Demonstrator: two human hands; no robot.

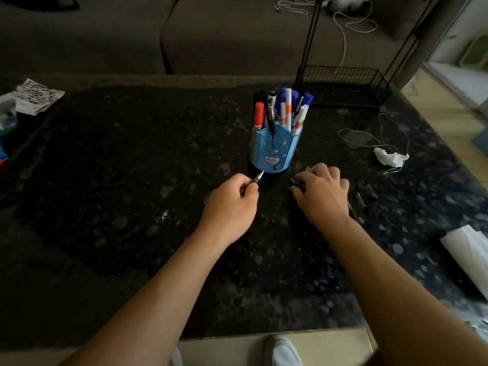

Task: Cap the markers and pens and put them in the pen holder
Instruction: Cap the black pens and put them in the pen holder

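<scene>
— Left hand (232,199) grips our uncapped pen (258,178) just before the pen holder (274,149); right hand (320,191) curls on a dark cap (297,184).
— It's nearly full; we judge few pieces (360,199) remain, right of it.

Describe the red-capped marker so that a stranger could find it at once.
On the dark speckled table stands a blue pen holder. The marker stands at its left edge. It alone has a solid red cap; its neighbours are black, blue or white.
</scene>
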